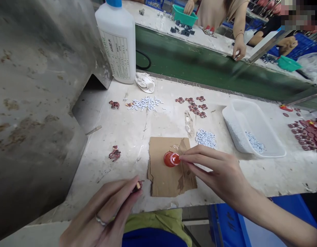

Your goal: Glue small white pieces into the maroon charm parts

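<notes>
My left hand (114, 202) is closed round a small brown figurine (138, 186) with a tan part, near the table's front edge. To its right lies a piece of brown cardboard (163, 185) with a small round red container (168, 160) on it. My right hand (215, 168) pinches with its fingertips at the container's right side; whether it holds the rim or some tiny piece there is too small to tell. Small pale blue pieces (206, 138) lie in a pile just behind my right hand. One brown figurine (114, 153) rests behind my left hand.
A white bottle (119, 44) and crumpled white cloth (145, 82) stand at the back. More figurines (194, 107) and pale pieces (148, 103) lie behind. A clear bin (253, 130) and brown parts (307, 135) are at right, a metal housing (37, 85) at left. People work across the partition.
</notes>
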The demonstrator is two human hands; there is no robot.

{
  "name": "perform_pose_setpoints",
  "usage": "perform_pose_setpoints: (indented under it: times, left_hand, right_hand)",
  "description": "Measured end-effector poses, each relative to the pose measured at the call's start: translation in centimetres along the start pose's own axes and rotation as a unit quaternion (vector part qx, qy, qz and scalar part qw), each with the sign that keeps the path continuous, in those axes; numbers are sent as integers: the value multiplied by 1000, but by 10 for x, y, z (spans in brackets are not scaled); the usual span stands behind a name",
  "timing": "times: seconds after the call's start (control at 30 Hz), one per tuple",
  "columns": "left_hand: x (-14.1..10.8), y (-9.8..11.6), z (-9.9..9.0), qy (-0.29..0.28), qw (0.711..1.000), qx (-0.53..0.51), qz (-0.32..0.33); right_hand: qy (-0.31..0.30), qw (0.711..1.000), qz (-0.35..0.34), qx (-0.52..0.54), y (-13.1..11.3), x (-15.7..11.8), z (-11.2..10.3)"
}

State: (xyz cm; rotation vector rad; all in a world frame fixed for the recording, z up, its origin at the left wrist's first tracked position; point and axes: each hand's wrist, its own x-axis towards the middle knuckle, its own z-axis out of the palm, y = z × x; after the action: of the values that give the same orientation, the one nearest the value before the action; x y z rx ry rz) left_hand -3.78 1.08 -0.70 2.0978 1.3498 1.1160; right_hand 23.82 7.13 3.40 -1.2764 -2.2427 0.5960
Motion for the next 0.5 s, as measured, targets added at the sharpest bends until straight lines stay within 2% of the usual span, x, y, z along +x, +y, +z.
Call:
perform_pose_setpoints:
  times: [0.03, 0.13, 0.3, 0.4, 0.5]
  left_hand:
    - [3, 2, 1, 44, 999, 19, -22]
    - [10, 7, 5, 77, 995, 34, -50]
    - [18, 14, 17, 64, 997, 6, -36]
    - [20, 18, 22, 58, 996, -30, -52]
    - [18, 23, 25, 41, 994, -56, -83]
  right_hand:
    - [2, 1000, 2, 0, 0, 0, 0]
    - [9, 1000, 15, 3, 0, -1, 0]
    - [33, 998, 38, 41, -4, -2, 0]
    - [49, 990, 62, 116, -16, -3, 1]
    - [40, 975, 65, 208, -30, -5, 6]
